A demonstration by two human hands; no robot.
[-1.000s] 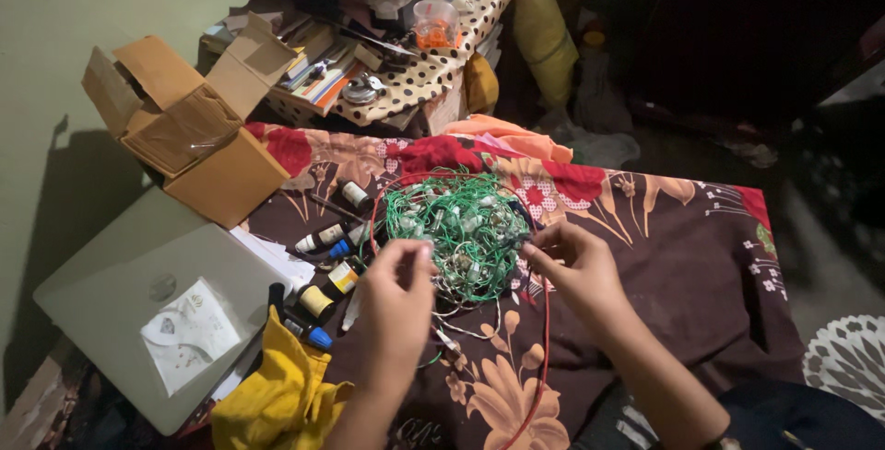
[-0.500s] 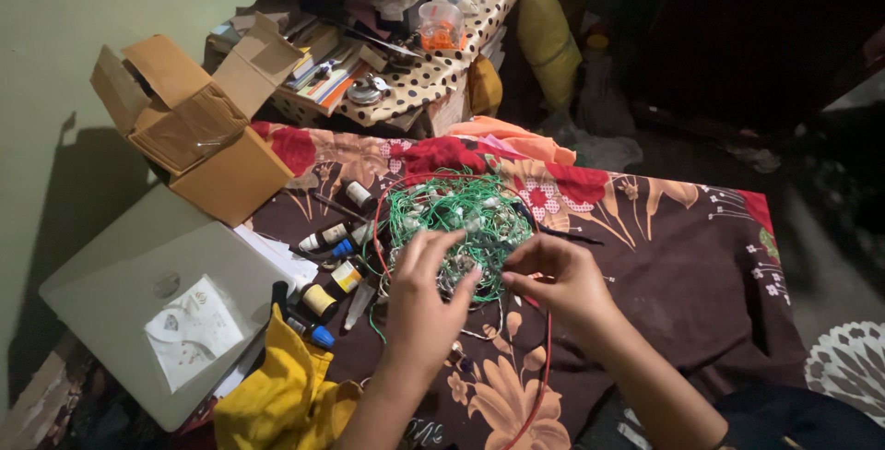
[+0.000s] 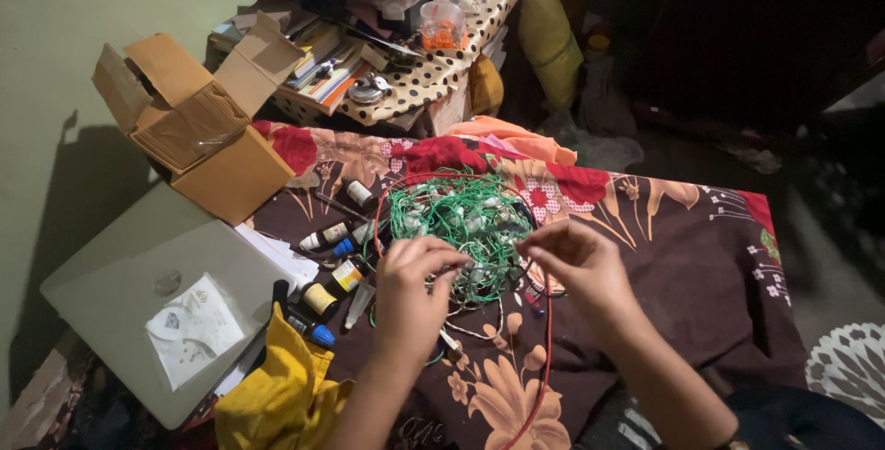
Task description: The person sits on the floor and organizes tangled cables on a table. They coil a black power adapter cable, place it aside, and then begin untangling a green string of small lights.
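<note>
A tangled bundle of green wire with small white bulbs [image 3: 452, 215] lies on a dark floral cloth [image 3: 682, 256]. My left hand [image 3: 413, 289] rests at the bundle's near left edge, fingers pinched on its strands. My right hand [image 3: 576, 270] is at the near right edge, fingertips pinched on a strand of the same bundle. A thin red wire [image 3: 547, 349] loops round the bundle and runs toward me between my arms.
Several small bottles and tubes [image 3: 336, 266] lie left of the bundle. A closed grey laptop [image 3: 138, 302] with a paper on it, a yellow cloth [image 3: 277, 395] and an open cardboard box [image 3: 198, 123] are at the left. A cluttered polka-dot table [image 3: 424, 76] stands behind.
Both hands drew apart again after meeting over the bundle's near edge; the left pulled back toward me, the right lifted slightly to the right with a strand.
</note>
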